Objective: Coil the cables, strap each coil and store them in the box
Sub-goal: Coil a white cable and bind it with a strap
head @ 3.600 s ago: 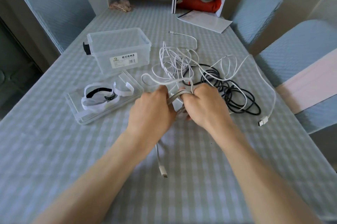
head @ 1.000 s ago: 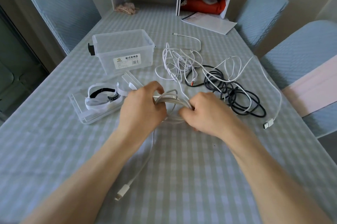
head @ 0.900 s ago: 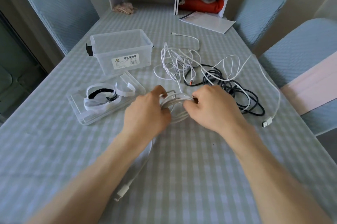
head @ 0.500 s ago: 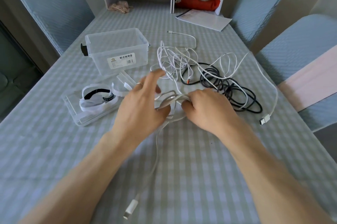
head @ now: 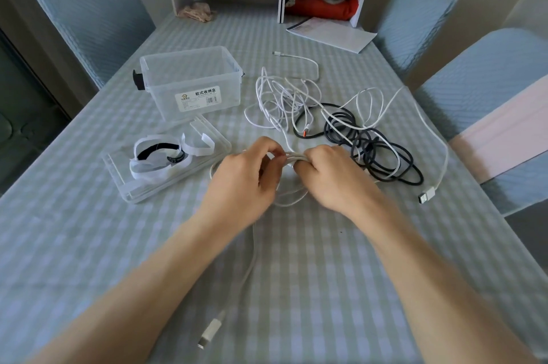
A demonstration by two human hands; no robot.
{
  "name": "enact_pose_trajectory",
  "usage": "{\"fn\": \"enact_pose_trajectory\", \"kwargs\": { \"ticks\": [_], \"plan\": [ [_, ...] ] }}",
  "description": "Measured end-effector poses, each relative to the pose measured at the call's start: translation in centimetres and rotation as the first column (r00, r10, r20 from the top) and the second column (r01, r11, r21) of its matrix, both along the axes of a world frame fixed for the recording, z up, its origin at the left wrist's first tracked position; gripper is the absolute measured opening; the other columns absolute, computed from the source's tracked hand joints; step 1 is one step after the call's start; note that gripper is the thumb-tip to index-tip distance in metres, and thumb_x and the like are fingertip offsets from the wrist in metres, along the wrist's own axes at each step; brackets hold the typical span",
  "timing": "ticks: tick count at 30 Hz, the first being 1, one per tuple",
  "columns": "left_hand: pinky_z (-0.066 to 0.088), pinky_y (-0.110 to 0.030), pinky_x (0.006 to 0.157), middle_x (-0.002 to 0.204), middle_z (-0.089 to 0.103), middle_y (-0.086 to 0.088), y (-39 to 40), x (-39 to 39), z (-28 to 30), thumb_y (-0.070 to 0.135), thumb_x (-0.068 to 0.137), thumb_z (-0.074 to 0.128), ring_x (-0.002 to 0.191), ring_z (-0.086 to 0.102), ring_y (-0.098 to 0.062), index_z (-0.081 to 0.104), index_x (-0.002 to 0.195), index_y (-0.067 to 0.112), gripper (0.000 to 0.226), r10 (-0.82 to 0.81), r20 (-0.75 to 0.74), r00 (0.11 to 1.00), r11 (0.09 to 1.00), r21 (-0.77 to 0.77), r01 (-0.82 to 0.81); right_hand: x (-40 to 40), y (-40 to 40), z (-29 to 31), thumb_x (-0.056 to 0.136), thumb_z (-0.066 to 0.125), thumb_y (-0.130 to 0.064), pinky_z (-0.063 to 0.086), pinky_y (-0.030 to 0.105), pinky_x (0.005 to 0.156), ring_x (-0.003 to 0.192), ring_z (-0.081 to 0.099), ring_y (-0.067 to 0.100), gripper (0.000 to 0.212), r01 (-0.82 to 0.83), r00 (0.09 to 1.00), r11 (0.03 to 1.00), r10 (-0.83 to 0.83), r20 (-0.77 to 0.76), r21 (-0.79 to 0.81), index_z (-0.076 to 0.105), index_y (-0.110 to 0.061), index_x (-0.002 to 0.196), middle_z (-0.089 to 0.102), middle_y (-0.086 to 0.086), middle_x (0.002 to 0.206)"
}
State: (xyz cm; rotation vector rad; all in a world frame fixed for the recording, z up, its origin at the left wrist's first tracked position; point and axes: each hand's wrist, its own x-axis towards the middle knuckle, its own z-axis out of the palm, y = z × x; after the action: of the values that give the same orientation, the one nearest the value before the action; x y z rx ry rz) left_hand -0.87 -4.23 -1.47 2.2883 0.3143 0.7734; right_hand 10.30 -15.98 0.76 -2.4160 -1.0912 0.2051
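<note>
At the centre of the frame the person is gathering a white cable [head: 292,194] into loops just above the worktop [head: 89,245]. The left hand [head: 241,183] is curling its fingers round one side of the bundle, and the right hand [head: 332,177] is pinching the strands together where they cross. The cable's free tail is trailing down between the forearms to a white plug [head: 209,332] near the bottom of the frame. It looks light, limp and fairly smooth, so the loops will probably spring apart unless they are pinched at the crossing, which is the sensible place to hold while strapping. Right of centre, a black cable [head: 370,147] and more white cables [head: 284,97] are lying tangled together. The clear box [head: 189,82] is sitting open at upper left, its label carrying Chinese characters that read 欧式收纳盒 beside a barcode. The straps [head: 160,156] are waiting on the lid [head: 124,185] below it.
</note>
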Motion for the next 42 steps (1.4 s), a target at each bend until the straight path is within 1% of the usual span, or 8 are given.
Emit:
{"fn": "enact_pose_trajectory", "kwargs": {
  "ticks": [9, 12, 19, 22, 27, 32, 38, 42],
  "plan": [
    [0.05, -0.042, 0.068, 0.109, 0.053, 0.001, -0.3, -0.2, 0.4, 0.027, 0.087, 0.064, 0.081, 0.059, -0.027, 0.049, 0.125, 0.017, 0.042, 0.146, -0.058, 0.988, 0.979, 0.153, -0.136, 0.0, 0.0, 0.3, 0.096, 0.049, -0.026, 0.039, 0.038, 0.059, 0.07, 0.055, 0.033, 0.038, -0.017, 0.999, 0.999, 0.019, -0.04, 0.044, 0.044, -0.01, 0.061, 0.051, 0.006, 0.063],
    [0.049, -0.041, 0.058, 0.072, 0.061, 0.003, 1.0, -0.2, 0.5, 0.027, 0.088, 0.058, 0.061, 0.055, -0.025, 0.062, 0.097, 0.016, 0.015, 0.105, -0.105, 0.989, 0.988, 0.125, -0.092, 0.1, -0.2, 0.4, 0.096, 0.049, -0.027, 0.034, 0.037, 0.054, 0.058, 0.047, 0.024, 0.042, -0.068, 0.996, 0.996, 0.07, -0.049, 0.053, 0.039, -0.011, 0.059, 0.044, 0.001, 0.056],
    [0.025, -0.032, 0.048, 0.045, 0.032, -0.001, 1.4, -0.2, 0.8, 0.035, 0.095, 0.051, 0.051, 0.034, -0.029, 0.028, 0.05, 0.014, 0.055, 0.092, -0.348, 0.933, 0.992, 0.114, -0.056, 1.2, -1.2, 0.5, 0.086, 0.06, -0.038, 0.04, 0.037, 0.056, 0.056, 0.048, 0.018, 0.04, -0.051, 0.999, 0.999, 0.051, -0.011, 0.01, 0.044, -0.016, 0.058, 0.047, -0.004, 0.052],
    [0.027, -0.033, 0.051, 0.047, 0.036, -0.002, 1.8, -0.1, 1.0, 0.03, 0.095, 0.049, 0.055, 0.035, -0.035, 0.029, 0.049, 0.015, 0.052, 0.075, -0.395, 0.916, 0.995, 0.091, -0.043, 1.1, -1.4, 0.7, 0.082, 0.067, -0.047, 0.047, 0.031, 0.07, 0.078, 0.059, 0.01, 0.018, -0.058, 0.997, 0.997, 0.055, 0.044, 0.059, 0.061, -0.03, 0.088, 0.061, -0.014, 0.078],
    [0.03, -0.033, 0.055, 0.062, 0.052, -0.007, 1.8, -0.3, 1.9, 0.032, 0.096, 0.043, 0.066, 0.055, -0.035, 0.038, 0.061, 0.014, 0.04, 0.171, -0.435, 0.884, 0.959, 0.279, -0.049, -0.3, -1.9, 2.1, 0.073, 0.065, -0.042, 0.029, 0.029, 0.115, 0.138, 0.03, 0.009, 0.088, -0.3, 0.939, 0.954, 0.295, 0.178, -0.001, 0.028, -0.026, 0.151, 0.035, -0.012, 0.148],
    [0.03, -0.032, 0.06, 0.084, 0.065, -0.012, 1.1, -0.7, 2.8, 0.039, 0.099, 0.042, 0.082, 0.062, -0.036, 0.043, 0.074, 0.018, 0.033, 0.17, -0.427, 0.888, 0.885, 0.463, 0.053, -1.3, -0.6, 2.2, 0.091, 0.045, -0.03, 0.047, 0.039, 0.092, 0.112, 0.057, 0.021, 0.038, -0.348, 0.888, 0.935, 0.354, 0.295, -0.076, 0.053, -0.021, 0.127, 0.063, -0.004, 0.12],
    [0.032, -0.03, 0.052, 0.055, 0.052, 0.0, 2.1, -0.8, 2.1, 0.035, 0.086, 0.05, 0.053, 0.046, -0.018, 0.049, 0.065, 0.017, 0.027, -0.124, -0.289, 0.949, 0.988, 0.056, 0.146, -0.1, -1.2, 0.9, 0.097, 0.032, -0.028, 0.039, 0.04, 0.053, 0.063, 0.056, 0.035, 0.016, -0.414, 0.818, 0.909, 0.397, 0.415, -0.054, 0.036, -0.016, 0.085, 0.058, 0.004, 0.072],
    [0.032, -0.014, 0.048, 0.068, 0.065, 0.012, 1.9, -1.2, 3.3, 0.028, 0.086, 0.073, 0.047, 0.039, -0.007, 0.071, 0.09, 0.022, 0.007, -0.242, -0.118, 0.963, 0.953, -0.215, 0.213, 0.3, -1.4, 0.5, 0.098, 0.032, -0.035, 0.044, 0.049, 0.063, 0.065, 0.056, 0.026, 0.027, -0.336, 0.942, 0.934, 0.332, 0.054, 0.118, 0.046, -0.016, 0.083, 0.058, 0.001, 0.068]
  ]
}}
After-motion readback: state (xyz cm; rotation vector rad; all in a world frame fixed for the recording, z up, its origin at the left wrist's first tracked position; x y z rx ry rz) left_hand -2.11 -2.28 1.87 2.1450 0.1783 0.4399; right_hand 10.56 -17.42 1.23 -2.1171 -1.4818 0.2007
